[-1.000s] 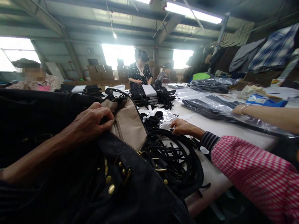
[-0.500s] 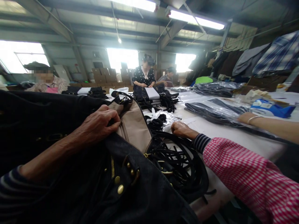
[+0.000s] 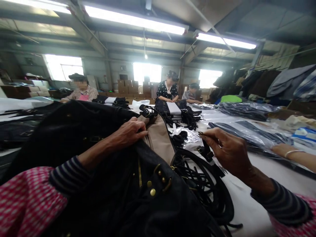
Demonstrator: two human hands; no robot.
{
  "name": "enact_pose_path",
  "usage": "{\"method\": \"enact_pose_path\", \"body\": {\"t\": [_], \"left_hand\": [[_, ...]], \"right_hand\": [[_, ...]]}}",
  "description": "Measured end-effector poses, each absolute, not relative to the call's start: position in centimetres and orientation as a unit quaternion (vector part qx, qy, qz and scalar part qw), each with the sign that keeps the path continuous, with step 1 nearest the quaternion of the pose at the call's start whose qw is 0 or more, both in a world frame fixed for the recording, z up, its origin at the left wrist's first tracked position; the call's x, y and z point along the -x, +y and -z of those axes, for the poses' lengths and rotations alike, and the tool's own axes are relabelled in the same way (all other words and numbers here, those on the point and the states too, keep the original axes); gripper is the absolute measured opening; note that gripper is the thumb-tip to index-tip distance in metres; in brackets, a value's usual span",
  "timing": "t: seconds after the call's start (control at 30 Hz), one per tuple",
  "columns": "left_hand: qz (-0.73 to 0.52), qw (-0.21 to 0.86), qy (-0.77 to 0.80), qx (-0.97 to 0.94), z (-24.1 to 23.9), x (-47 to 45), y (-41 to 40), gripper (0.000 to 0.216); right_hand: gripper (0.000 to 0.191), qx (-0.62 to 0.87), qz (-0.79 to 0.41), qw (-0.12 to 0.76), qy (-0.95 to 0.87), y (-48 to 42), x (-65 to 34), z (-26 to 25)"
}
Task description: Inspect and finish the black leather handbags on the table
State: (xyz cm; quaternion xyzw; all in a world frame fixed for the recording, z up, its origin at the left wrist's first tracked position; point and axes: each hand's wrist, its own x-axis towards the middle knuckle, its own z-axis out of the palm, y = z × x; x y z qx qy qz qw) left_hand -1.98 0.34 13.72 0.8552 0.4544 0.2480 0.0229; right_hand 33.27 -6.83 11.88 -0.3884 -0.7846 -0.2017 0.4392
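Lifted since earlier, the right hand [image 3: 228, 153] pinches a black strap [image 3: 207, 153] right of centre; the left hand [image 3: 125, 133] pinches a black bag [image 3: 116, 184] mid-frame.

Cannot identify the small metal piece [image 3: 200, 133] pinched in the right fingers [image 3: 214, 134]; too small. Unable to see the near end of the black bag [image 3: 120, 184], cut off. Unable to follow the left checked sleeve [image 3: 33, 194] or, at right, a co-worker's arm [image 3: 301, 156] past the edges. Cannot separate dark hanging clothes [image 3: 263, 82], far right; blurred.
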Motion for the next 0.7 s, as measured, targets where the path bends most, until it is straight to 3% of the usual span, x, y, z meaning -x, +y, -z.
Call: {"method": "enact_pose_path", "body": {"t": [0.2, 0.4, 0.7], "left_hand": [[-0.29, 0.041, 0.472, -0.831, -13.5, 1.7, 0.2, 0.023], [-0.321, 0.042, 0.481, -0.815, -12.8, 1.7, 0.5, 0.026], [-0.346, 0.057, 0.461, -0.815, -12.3, 1.5, 0.8, 0.022]], "right_hand": [[0.008, 0.335, 0.058, 0.375, -0.863, -4.7, -24.4, -13.9], [0.016, 0.293, 0.223, 0.23, -0.901, -2.2, -20.6, -12.3], [0.024, 0.262, 0.271, 0.262, -0.888, -1.4, -20.0, -11.5]]}}
